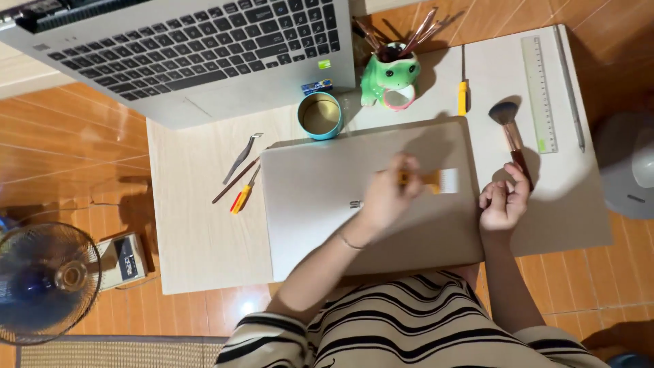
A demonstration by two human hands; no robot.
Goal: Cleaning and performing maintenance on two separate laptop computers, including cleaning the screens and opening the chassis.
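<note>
- Your left hand (pixel 385 197) is over the closed silver laptop (pixel 320 204), fingers (pixel 409 165) closed round the yellow handle of a small flat brush with pale bristles (pixel 436 180); the bristles point toward 3 o'clock and lie on the lid, a little blurred.
- Your right hand (pixel 503 204) sits at the lid's 3 o'clock edge, fingers curled round the dark handle end of a round, dark-bristled makeup brush (pixel 509 133), whose head points to 12 o'clock over the pale wooden tabletop (pixel 197 232).
- At 12 o'clock from the closed laptop stand a blue-rimmed round tin (pixel 319 116) and a green frog-shaped ceramic pot (pixel 390 78) full of brushes, with an open grey laptop (pixel 197 48) beyond them.
- At 9 o'clock lie metal tweezers (pixel 242 158) and a red-and-yellow screwdriver (pixel 243 193).
- At 2 o'clock lie a yellow-handled screwdriver (pixel 462 88) and a clear plastic ruler (pixel 539 85).
</note>
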